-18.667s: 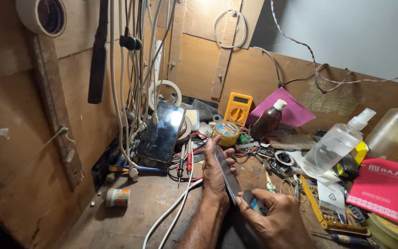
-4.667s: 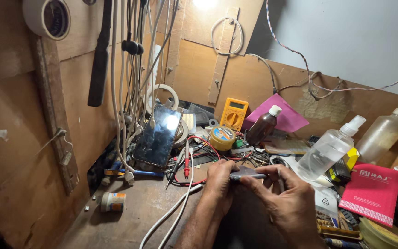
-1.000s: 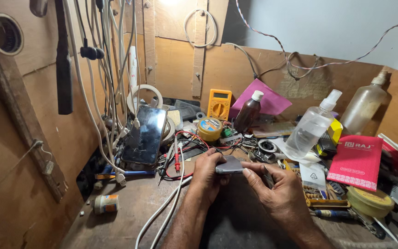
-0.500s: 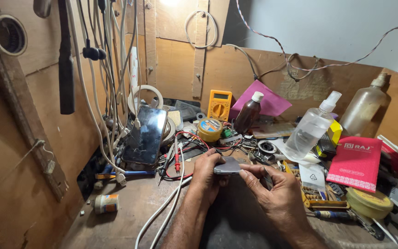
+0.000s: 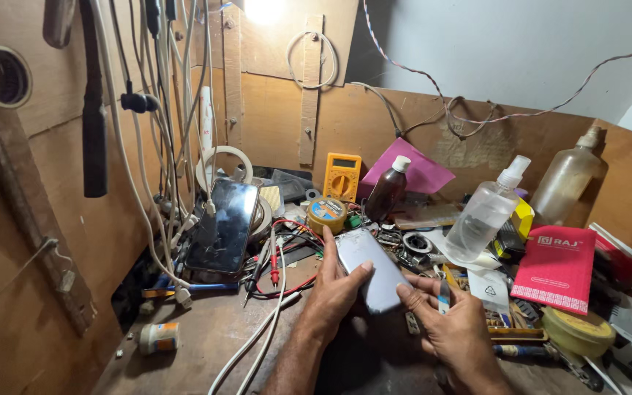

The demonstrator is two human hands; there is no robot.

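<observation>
Holding a grey phone (image 5: 371,269), both hands' (image 5: 334,292) (image 5: 451,329) grips close on it near a clear spray bottle (image 5: 486,213).

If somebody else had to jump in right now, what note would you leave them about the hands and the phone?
Left hand: grips the silver phone from its left side, thumb across the back.
Right hand: fingertips on the phone's lower right edge, with a small blue tool between the fingers.
Phone: held back-up over the bench, back cover on.
Nearby: a black phone leans by the cables, a yellow multimeter stands behind.
Done: phone picked up. Left: the back looks unopened.
</observation>
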